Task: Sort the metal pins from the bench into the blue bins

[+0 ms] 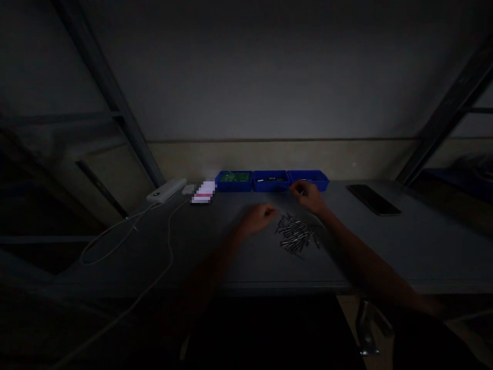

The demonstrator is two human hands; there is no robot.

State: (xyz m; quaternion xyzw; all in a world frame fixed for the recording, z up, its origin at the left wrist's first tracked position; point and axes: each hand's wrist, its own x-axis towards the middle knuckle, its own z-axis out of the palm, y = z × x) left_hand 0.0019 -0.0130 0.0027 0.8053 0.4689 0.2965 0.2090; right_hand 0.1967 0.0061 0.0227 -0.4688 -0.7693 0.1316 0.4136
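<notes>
A heap of slim, shiny metal rods (296, 234) lies on the grey table in front of me. My right hand (308, 196) is raised just in front of the right blue bin (321, 184), its thumb and fingers pinched together. Whatever may be in that pinch is too small and dark to name. Left of the heap, slightly blurred, my left hand (259, 218) has its fingers drawn together and points toward the rods. Any item between those fingertips is hidden. The middle blue bin (271, 188) holds small dark and metallic pieces.
The left blue bin (234, 188) contains green items. A lit phone (204, 191), a white power bank (167, 190) and a pale cable (170, 241) are at left. A dark phone (373, 199) lies at right. A wall (269, 154) stands behind; the scene is dim.
</notes>
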